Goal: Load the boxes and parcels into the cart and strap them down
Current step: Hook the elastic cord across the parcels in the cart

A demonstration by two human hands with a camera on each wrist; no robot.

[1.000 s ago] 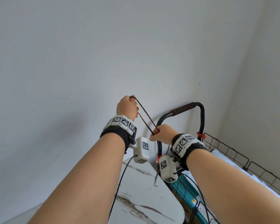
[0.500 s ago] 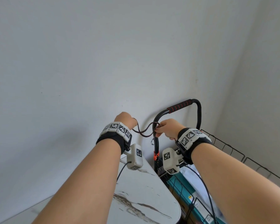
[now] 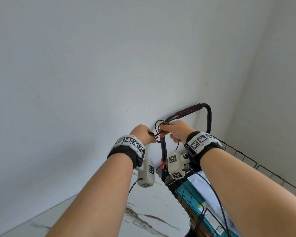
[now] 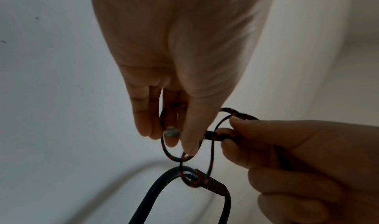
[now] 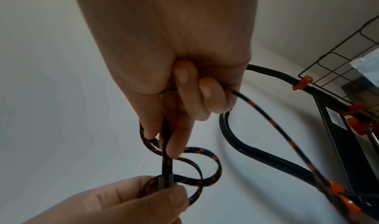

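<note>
Braided cord [image 5: 207,165] (looped) — both hands [image 3: 143,134] [image 3: 177,130] pinching

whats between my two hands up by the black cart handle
Loops of black-and-orange braided cord span from left hand to right hand, clearest in the right wrist view.

The cord [image 5: 207,165], a thin black braid flecked with orange-red, is looped in slack coils at about 10 o'clock of the cart handle [image 3: 188,112], a black tube bent in a U with a red-ribbed black grip. One turn is wrapped round the tube just beside the grip (seen from the left wrist), and another run leads down toward the frame. The wire cart [image 3: 246,159] holds a teal box [image 3: 193,200] and white parcels [image 3: 197,181].
</note>
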